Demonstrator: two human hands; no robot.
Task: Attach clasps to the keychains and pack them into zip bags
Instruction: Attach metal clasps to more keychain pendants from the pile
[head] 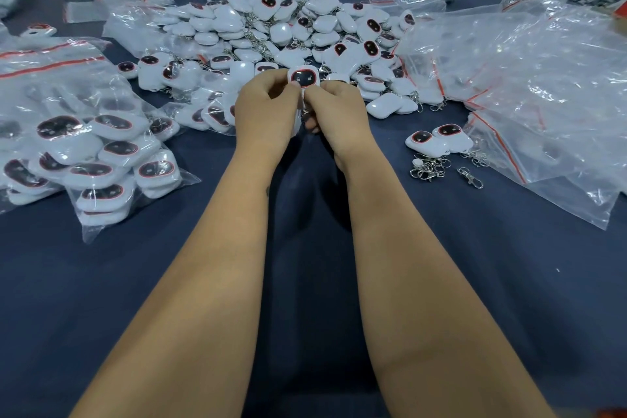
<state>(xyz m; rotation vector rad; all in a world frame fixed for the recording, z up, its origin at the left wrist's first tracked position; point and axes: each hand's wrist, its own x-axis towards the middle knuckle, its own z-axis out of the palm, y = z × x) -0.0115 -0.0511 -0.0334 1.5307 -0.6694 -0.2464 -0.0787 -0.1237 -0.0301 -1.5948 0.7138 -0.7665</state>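
Hands meet mid-table: left hand (268, 108) and right hand (339, 112) together pinch one white keychain (303, 78), its lower part hidden. No writing is legible on keychains or zip bags (529, 85).

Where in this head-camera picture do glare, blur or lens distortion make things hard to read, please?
Head view: glare streaks the empty zip bags at right; the far-left corner is blurred; wide-angle stretch exaggerates the forearms; the held keychain is sharp between left hand and right hand.

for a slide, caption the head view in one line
Both hands, left hand and right hand, pinch one white keychain before a keychain heap on a dark table.
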